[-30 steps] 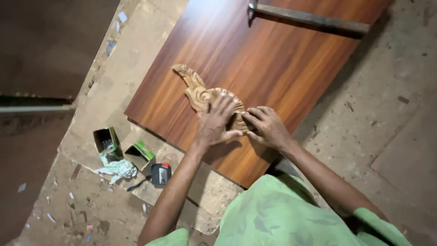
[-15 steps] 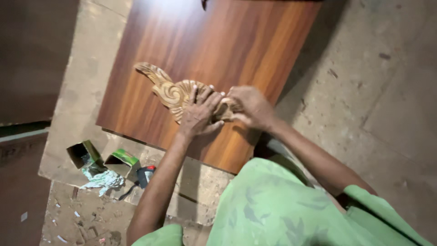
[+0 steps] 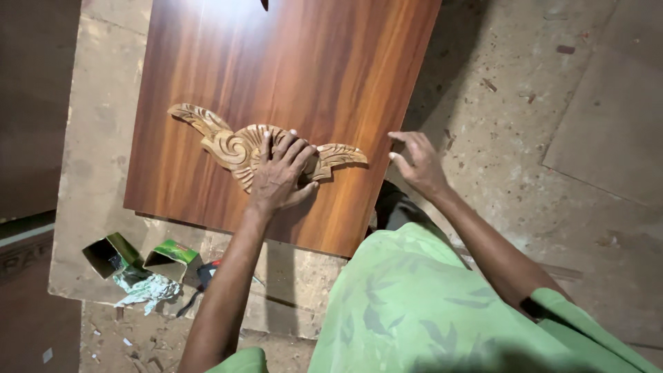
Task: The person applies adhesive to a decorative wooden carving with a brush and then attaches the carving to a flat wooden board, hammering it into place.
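A carved wooden ornament (image 3: pixel 228 145) with leafy scroll wings lies flat on a glossy brown wood-grain panel (image 3: pixel 290 76). My left hand (image 3: pixel 280 173) presses down on the ornament's middle, fingers spread over the carving. My right hand (image 3: pixel 418 162) hovers at the panel's right edge, fingers apart and holding nothing, a short way from the ornament's right wing tip (image 3: pixel 342 153).
The panel rests on a pale worn board (image 3: pixel 97 124). At the lower left sit two opened green cardboard boxes (image 3: pixel 110 254), crumpled wrapping (image 3: pixel 145 290) and a small dark tool (image 3: pixel 206 273). Dusty concrete floor (image 3: pixel 539 124) lies to the right.
My right hand has come off the ornament and moved right to the panel's edge. My left hand stays pressed on the carving. The view has shifted closer.
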